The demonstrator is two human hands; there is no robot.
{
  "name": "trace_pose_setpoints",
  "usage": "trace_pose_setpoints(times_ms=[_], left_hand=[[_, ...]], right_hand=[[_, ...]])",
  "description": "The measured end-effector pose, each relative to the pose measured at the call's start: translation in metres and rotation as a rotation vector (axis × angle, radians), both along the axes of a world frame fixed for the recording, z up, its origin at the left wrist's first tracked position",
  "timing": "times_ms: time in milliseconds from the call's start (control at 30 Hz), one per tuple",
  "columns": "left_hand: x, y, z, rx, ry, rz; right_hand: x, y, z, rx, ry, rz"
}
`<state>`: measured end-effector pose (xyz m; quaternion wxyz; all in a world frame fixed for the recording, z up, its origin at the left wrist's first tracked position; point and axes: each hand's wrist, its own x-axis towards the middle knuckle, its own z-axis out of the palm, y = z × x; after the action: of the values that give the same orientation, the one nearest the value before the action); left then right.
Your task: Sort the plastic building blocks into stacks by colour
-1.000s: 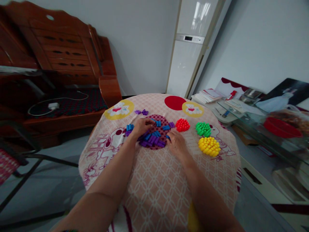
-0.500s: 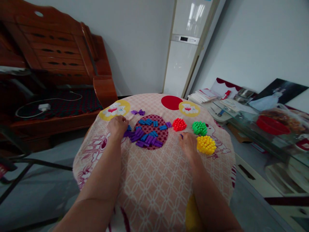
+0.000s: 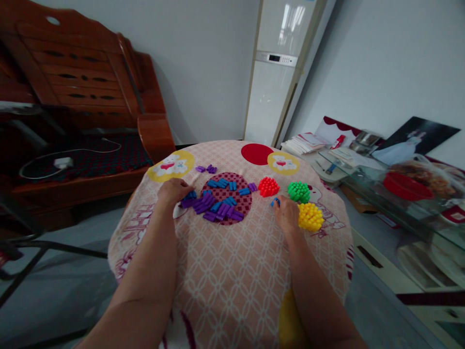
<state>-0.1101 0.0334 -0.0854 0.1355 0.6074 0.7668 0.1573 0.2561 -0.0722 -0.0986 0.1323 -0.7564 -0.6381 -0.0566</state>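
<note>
While the right hand (image 3: 286,213) pinches blue pieces (image 3: 275,201), seemingly to keep them together, the left hand (image 3: 172,191) edges a blue-purple heap (image 3: 204,203), its grip unclear.

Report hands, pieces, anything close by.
Left hand at blue pieces, grip unclear. Right hand holding something blue. Purple pieces between hands. Yellow cluster beside right hand.

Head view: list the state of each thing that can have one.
Left hand, over blue pieces, grip unclear
Right hand, pinching something blue
Blue pieces, scattered
Purple pieces, scattered
Red pieces, bunched
Green pieces, bunched
Yellow pieces, bunched
Tablecloth, spread
Appliance display, dark
Charger, lying on the seat
</note>
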Motion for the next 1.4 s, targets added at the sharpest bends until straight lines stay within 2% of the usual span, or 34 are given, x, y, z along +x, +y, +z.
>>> trace_pose_setpoints(times_ms=[167, 300, 367, 467, 600, 733, 833, 1033, 1200, 1400], left_hand=[[0.001, -0.005, 0.006, -0.037, -0.161, 0.006], [0.006, -0.007, 0.01, 0.114, -0.421, -0.004], [0.015, -0.008, 0.013, 0.17, -0.58, -0.053], [0.043, -0.012, 0.017, 0.146, -0.747, -0.228], [0.107, -0.025, 0.014, 0.037, -0.841, -0.443], [0.168, -0.043, 0.002, 0.005, -0.713, -0.667], [0.192, -0.052, -0.004, 0.043, -0.561, -0.756], [0.208, -0.057, -0.006, 0.042, -0.55, -0.751], [0.216, -0.065, -0.011, -0.006, -0.553, -0.856], [0.223, -0.078, -0.017, 0.1, -0.462, -0.86]], right_hand=[[-0.001, -0.001, 0.0, -0.001, 0.009, -0.003], [-0.003, -0.002, 0.003, -0.015, 0.014, -0.01], [-0.004, -0.003, 0.004, -0.013, 0.014, -0.01], [-0.004, -0.003, 0.004, 0.005, 0.02, -0.015], [-0.002, -0.002, 0.001, 0.016, 0.038, -0.019], [-0.001, -0.001, -0.001, 0.017, 0.042, -0.022], [-0.002, -0.001, 0.001, 0.028, 0.047, -0.025], [-0.002, -0.001, 0.001, 0.07, 0.058, -0.045], [-0.001, 0.002, -0.001, 0.131, 0.096, -0.052], [0.001, 0.004, -0.004, 0.165, 0.139, -0.054]])
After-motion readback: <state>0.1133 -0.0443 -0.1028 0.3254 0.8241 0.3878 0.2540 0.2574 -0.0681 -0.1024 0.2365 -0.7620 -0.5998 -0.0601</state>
